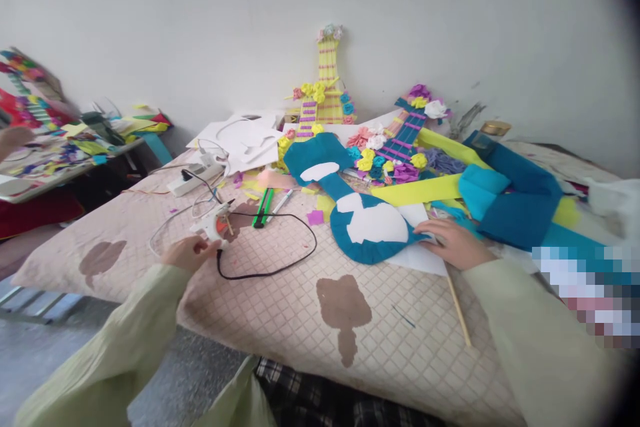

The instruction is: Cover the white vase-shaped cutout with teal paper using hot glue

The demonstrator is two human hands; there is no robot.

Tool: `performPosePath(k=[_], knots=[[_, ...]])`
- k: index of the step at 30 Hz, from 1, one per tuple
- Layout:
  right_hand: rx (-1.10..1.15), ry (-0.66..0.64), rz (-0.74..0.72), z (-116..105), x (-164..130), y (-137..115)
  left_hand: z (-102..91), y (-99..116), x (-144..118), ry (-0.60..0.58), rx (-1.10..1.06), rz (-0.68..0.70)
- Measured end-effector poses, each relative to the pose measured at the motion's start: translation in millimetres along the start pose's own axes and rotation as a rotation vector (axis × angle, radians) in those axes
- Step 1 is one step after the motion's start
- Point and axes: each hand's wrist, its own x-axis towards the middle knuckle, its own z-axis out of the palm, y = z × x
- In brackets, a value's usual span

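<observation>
Bed (280, 320): glue gun (215, 223) nozzle up-right, left hand (187, 253) touching

Left hand (189, 252) grips glue gun (215, 223); right hand (450, 241) presses blue guitar cutout (350, 213)

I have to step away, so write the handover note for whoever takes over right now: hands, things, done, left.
Left hand: closed on the glue gun, its black cord looped across the quilt.
Right hand: flat on the edge of the blue guitar cutout.
Done: white patches sit on the cutout's body and head.
Left: it has no flowers or strings, unlike the two decorated guitars at the wall.
</observation>
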Motion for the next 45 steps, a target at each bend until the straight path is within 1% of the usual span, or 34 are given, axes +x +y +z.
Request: performPosePath(k=[2, 3, 5, 6, 8, 10, 11, 12, 14, 16, 17, 20, 22, 24, 27, 30, 37, 42, 45], knots=[[-0.003, 0.010, -0.021, -2, 4, -4, -11.5, 10, -11, 0.116, 0.009, 0.007], [-0.006, 0.015, -0.023, -3, 6, -5, -18.1, 20, -20, 0.145, -0.011, 0.042], [-0.011, 0.026, -0.026, -4, 10, -8, -31.1, 48, -43, 0.150, -0.121, 0.221], [-0.010, 0.033, -0.031, -6, 11, -10, -36.6, 66, -57, 0.134, -0.189, 0.330], [-0.004, 0.040, -0.045, -9, 10, -15, -43.3, 103, -84, 0.048, -0.316, 0.579], [0.004, 0.040, -0.060, -14, 5, -25, -42.7, 140, -104, -0.075, -0.386, 0.792], [0.006, 0.037, -0.063, -18, 0, -31, -39.2, 156, -111, -0.113, -0.411, 0.888], [0.008, 0.030, -0.062, -21, -5, -39, -33.7, 171, -116, -0.122, -0.439, 0.956], [0.015, 0.002, -0.052, -28, -15, -56, -17.2, 197, -120, -0.048, -0.486, 1.032], [0.034, -0.040, -0.041, -33, -23, -72, 3.1, 219, -121, -0.025, -0.489, 1.080], [0.049, -0.060, -0.041, -34, -26, -78, 13.2, 229, -120, -0.038, -0.482, 1.098], [0.139, -0.118, -0.081, -30, -26, -88, 36.6, 251, -117, -0.022, -0.450, 1.062], [0.206, -0.160, -0.103, -23, -22, -90, 44.5, 261, -112, -0.002, -0.422, 1.023], [0.227, -0.213, -0.093, -14, -16, -90, 47.8, 266, -106, -0.009, -0.397, 0.998], [0.188, -0.287, -0.058, -1, -7, -92, 50.5, 268, -96, -0.070, -0.358, 0.974], [0.171, -0.301, -0.040, 8, -1, -94, 54.9, 266, -87, -0.104, -0.339, 0.975], [0.212, -0.301, -0.004, 11, 1, -91, 62.5, 265, -80, -0.084, -0.433, 1.008], [0.170, -0.329, 0.062, 15, 4, -96, 65.9, 266, -76, -0.105, -0.512, 1.024], [0.151, -0.349, 0.097, 17, 8, -100, 63.5, 263, -73, -0.104, -0.533, 1.050]])
